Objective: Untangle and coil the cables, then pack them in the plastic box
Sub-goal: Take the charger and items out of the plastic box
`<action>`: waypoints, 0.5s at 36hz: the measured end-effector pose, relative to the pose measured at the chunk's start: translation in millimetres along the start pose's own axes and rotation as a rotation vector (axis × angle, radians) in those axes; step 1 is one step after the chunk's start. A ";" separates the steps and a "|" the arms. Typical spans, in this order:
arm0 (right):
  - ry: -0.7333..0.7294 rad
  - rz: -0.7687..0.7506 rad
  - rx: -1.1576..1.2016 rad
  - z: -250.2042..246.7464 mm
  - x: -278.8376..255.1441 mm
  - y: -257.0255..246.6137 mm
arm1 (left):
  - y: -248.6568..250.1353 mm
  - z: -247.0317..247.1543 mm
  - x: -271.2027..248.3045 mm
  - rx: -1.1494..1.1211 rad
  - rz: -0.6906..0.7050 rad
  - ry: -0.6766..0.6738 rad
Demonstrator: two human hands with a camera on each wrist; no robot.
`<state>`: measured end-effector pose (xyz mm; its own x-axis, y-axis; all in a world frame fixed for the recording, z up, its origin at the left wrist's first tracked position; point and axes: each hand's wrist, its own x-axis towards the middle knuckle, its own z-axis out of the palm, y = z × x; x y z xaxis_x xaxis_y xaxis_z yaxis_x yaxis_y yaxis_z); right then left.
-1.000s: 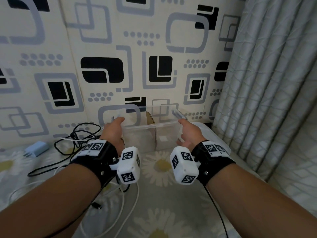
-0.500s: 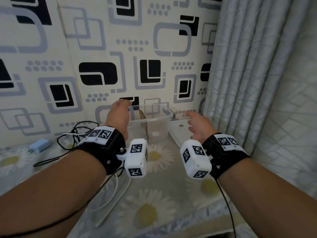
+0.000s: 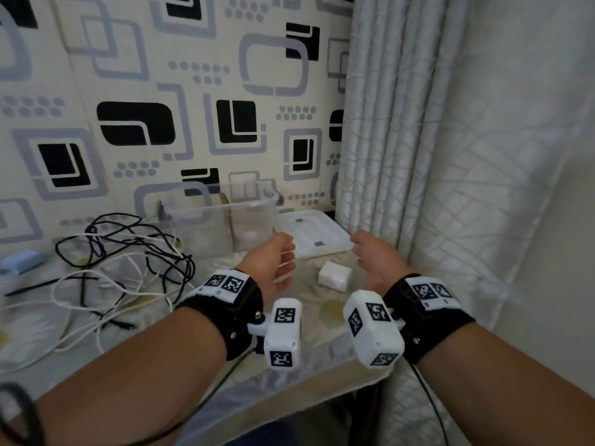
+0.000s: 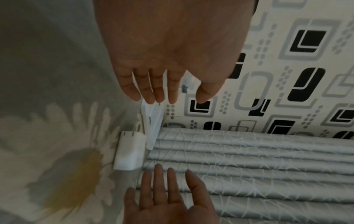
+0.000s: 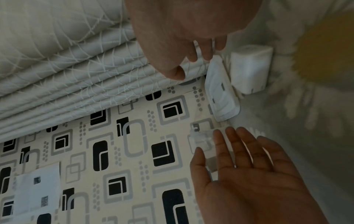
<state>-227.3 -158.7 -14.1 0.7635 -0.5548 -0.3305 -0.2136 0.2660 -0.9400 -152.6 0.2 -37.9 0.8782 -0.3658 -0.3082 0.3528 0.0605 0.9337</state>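
A clear plastic box [image 3: 222, 220] stands open by the patterned wall, and its white lid [image 3: 314, 235] lies flat to its right. Black and white cables [image 3: 122, 262] sit in a tangle to the left of the box. My left hand [image 3: 283, 262] and right hand [image 3: 360, 252] hover in front of the box and lid, palms facing each other, fingers relaxed, holding nothing. In the left wrist view the left hand [image 4: 172, 91] shows straight fingers. The right wrist view has the right hand [image 5: 189, 60] loosely bent above the lid [image 5: 220, 91].
A white charger block [image 3: 335, 276] lies on the flowered cloth between my hands. A pale blue block [image 3: 19, 262] sits at the far left. A grey curtain [image 3: 418, 156] hangs close on the right, and the table edge [image 3: 289, 391] runs near my wrists.
Both hands have let go of the clear box and drawn back toward me. The box now stands by the wall, and the view has swung so the lid and charger show.
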 end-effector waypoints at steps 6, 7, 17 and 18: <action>0.063 0.012 0.042 -11.1 11.6 20.4 | -18.7 17.5 0.5 -0.010 -0.013 0.002; 0.070 0.013 0.038 -12.1 14.4 22.9 | -20.8 19.6 0.8 -0.005 -0.021 0.004; -0.021 0.003 -0.259 -9.7 24.4 31.6 | -27.2 29.6 7.8 0.035 -0.046 -0.017; -0.023 -0.013 -0.320 -7.8 27.1 32.3 | -27.3 30.0 8.1 0.042 -0.052 -0.024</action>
<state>-218.3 -171.3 -54.1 0.7803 -0.5376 -0.3196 -0.3819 -0.0049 -0.9242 -164.8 -32.2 -60.4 0.8510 -0.3894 -0.3524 0.3835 0.0022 0.9235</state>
